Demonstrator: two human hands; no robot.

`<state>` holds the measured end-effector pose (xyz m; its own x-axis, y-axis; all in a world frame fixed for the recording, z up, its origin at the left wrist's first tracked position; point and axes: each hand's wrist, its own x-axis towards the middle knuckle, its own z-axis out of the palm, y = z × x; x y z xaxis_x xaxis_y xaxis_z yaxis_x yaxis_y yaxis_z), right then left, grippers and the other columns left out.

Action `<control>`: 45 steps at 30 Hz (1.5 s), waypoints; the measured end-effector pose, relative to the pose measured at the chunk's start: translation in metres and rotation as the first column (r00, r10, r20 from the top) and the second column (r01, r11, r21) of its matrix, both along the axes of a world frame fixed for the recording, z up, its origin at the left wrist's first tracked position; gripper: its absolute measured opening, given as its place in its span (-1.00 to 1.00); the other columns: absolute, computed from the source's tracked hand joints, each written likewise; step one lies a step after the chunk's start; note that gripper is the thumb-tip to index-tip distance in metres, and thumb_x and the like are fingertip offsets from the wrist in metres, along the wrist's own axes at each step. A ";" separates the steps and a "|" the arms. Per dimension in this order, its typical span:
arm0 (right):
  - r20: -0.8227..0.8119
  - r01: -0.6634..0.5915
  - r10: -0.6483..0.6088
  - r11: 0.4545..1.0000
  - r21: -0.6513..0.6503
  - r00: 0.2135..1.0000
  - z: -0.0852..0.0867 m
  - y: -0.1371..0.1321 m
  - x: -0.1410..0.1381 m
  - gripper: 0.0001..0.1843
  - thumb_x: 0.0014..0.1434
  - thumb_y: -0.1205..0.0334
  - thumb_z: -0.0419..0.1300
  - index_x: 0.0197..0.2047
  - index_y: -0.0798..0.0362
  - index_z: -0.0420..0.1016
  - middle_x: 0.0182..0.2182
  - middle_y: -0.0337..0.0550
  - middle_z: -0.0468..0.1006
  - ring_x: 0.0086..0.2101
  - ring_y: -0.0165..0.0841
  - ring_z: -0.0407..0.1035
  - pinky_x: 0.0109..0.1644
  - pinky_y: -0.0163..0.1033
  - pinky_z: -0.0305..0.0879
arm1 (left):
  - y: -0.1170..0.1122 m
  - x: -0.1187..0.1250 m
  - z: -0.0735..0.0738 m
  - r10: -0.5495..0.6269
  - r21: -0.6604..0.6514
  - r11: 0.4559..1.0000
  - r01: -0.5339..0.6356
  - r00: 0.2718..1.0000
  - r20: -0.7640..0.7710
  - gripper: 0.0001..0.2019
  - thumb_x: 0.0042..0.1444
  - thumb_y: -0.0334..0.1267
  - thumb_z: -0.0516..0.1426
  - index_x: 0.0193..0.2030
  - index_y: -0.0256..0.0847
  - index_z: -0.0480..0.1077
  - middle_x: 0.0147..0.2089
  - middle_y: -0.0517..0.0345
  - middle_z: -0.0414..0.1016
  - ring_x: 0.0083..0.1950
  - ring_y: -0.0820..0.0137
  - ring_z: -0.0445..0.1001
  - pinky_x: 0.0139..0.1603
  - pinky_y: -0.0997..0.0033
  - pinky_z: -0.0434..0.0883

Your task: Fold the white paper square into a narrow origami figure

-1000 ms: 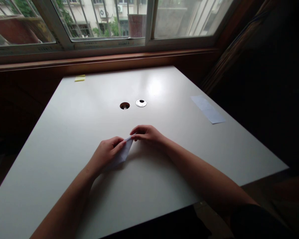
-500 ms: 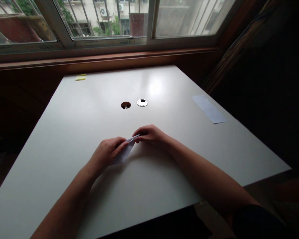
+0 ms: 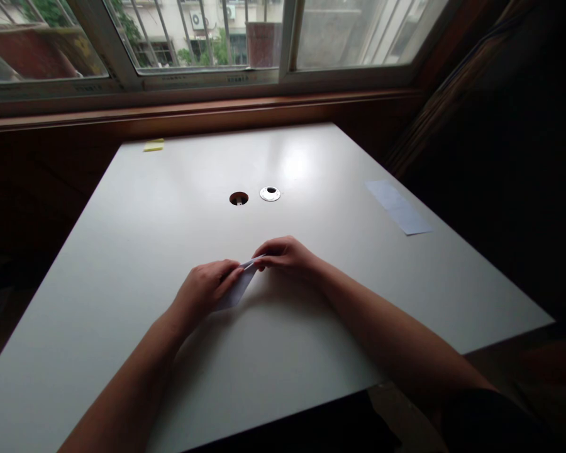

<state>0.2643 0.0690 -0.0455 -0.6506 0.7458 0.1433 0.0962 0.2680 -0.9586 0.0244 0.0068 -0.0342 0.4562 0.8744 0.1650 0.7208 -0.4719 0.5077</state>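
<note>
A small folded piece of white paper (image 3: 238, 289) lies on the white table (image 3: 122, 251) in front of me. My left hand (image 3: 202, 288) rests on its near part, fingers curled and pressing it down. My right hand (image 3: 285, 257) pinches the paper's far tip between thumb and fingers. Both hands meet over the paper near the middle of the table.
A strip of white paper (image 3: 399, 206) lies near the table's right edge. A yellow note (image 3: 153, 145) sits at the far left corner. A round cable hole (image 3: 238, 199) and its white cap (image 3: 270, 194) are beyond my hands. A window runs behind the table.
My right hand's fingers have tightened on the paper's far tip and folded it slightly over. The left hand stays on the paper.
</note>
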 end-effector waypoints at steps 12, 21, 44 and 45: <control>0.004 -0.006 0.007 0.999 -0.052 1.000 0.001 0.000 0.002 -0.59 0.13 -0.09 0.30 -0.22 0.14 0.61 -0.42 -0.12 0.61 -0.35 -0.35 0.48 -0.20 -0.26 0.40 | -0.001 0.002 0.003 0.012 0.005 1.000 -0.012 1.000 0.001 -0.72 0.35 -0.12 -0.01 -0.12 -0.18 0.49 -0.25 0.12 0.60 -0.29 0.40 0.53 -0.24 0.48 0.32; 0.008 -0.006 0.007 0.997 -0.081 1.000 0.000 0.001 0.002 -0.60 0.10 -0.06 0.33 -0.19 0.14 0.62 -0.43 -0.12 0.61 -0.38 -0.36 0.47 -0.23 -0.26 0.39 | -0.001 0.002 0.001 -0.002 -0.003 1.000 0.002 1.000 -0.014 -0.69 0.36 -0.10 -0.03 -0.10 -0.17 0.50 -0.22 0.10 0.61 -0.26 0.39 0.54 -0.23 0.47 0.34; 0.002 0.032 -0.032 0.999 -0.035 0.999 -0.004 0.002 0.002 -0.57 0.08 -0.07 0.34 -0.18 0.13 0.62 -0.44 -0.12 0.62 -0.41 -0.36 0.50 -0.25 -0.26 0.42 | 0.000 0.004 0.004 0.037 -0.076 0.997 -0.032 0.997 0.066 -0.66 0.33 -0.08 -0.01 -0.17 -0.20 0.53 -0.27 0.09 0.62 -0.31 0.41 0.52 -0.30 0.52 0.33; 0.018 0.033 -0.033 0.999 0.002 0.999 -0.004 0.002 0.002 -0.58 0.09 -0.08 0.33 -0.18 0.13 0.63 -0.44 -0.12 0.63 -0.40 -0.36 0.50 -0.24 -0.26 0.42 | 0.000 0.004 0.005 0.045 -0.100 0.994 -0.037 0.996 0.079 -0.65 0.33 -0.07 -0.01 -0.17 -0.20 0.53 -0.28 0.10 0.62 -0.32 0.41 0.52 -0.31 0.52 0.32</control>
<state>0.2667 0.0714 -0.0495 -0.6280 0.7668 0.1331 0.1219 0.2658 -0.9563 0.0285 0.0065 -0.0293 0.4082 0.9059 0.1126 0.6928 -0.3877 0.6080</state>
